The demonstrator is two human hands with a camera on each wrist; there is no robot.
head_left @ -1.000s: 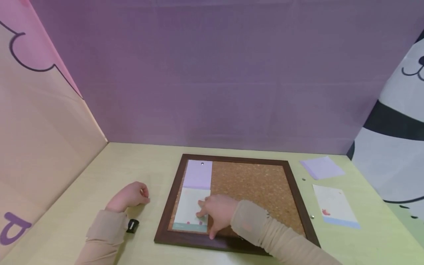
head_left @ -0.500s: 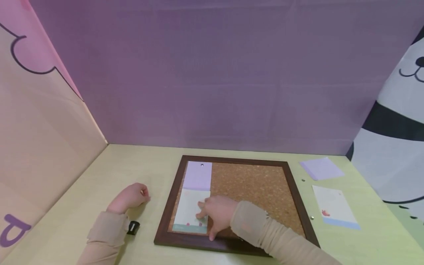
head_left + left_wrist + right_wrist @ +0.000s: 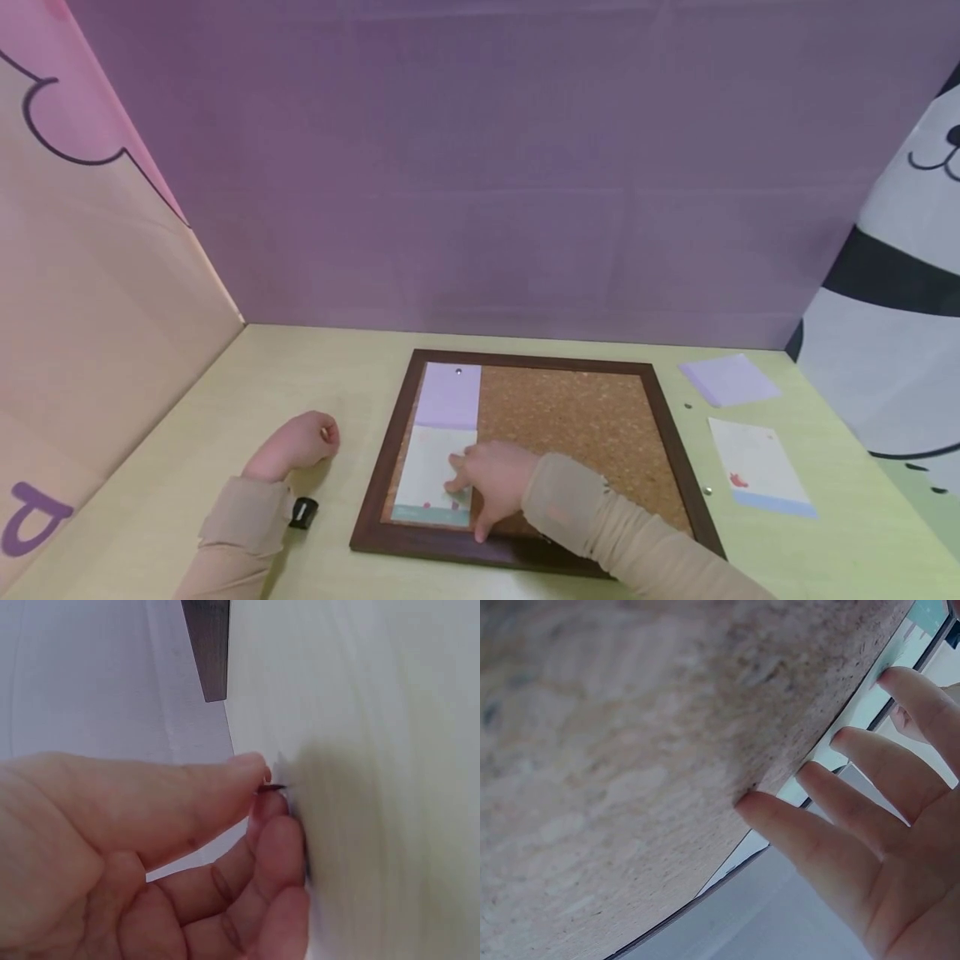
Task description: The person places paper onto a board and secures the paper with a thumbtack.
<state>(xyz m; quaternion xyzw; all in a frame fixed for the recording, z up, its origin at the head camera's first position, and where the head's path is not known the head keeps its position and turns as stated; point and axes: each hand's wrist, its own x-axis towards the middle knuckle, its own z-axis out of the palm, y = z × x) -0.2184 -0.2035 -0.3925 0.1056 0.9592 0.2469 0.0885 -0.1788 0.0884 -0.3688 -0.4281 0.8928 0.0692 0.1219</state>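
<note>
My left hand [image 3: 298,442] is low over the table, left of the framed corkboard [image 3: 570,425]. In the left wrist view its thumb and index fingertip pinch a thumbtack [image 3: 271,787], seen as a thin dark sliver close to the tabletop. On the board lies a white sheet of notepaper [image 3: 427,467] with a teal lower band. My right hand [image 3: 498,477] rests with spread fingers on its right side, thumb toward the lower frame. Above it a lilac sheet [image 3: 447,398] bears a silver tack [image 3: 458,372] near its top edge.
Right of the board lie another lilac sheet [image 3: 731,380] and a white sheet with a blue band [image 3: 761,467]. Loose tacks [image 3: 707,491] lie beside the frame. A small black clip-like piece [image 3: 303,512] is at the left wristband. A purple backdrop [image 3: 525,183] stands behind the table.
The left fingers have drawn slightly closer together at the tabletop. The right hand and the sheets keep their places.
</note>
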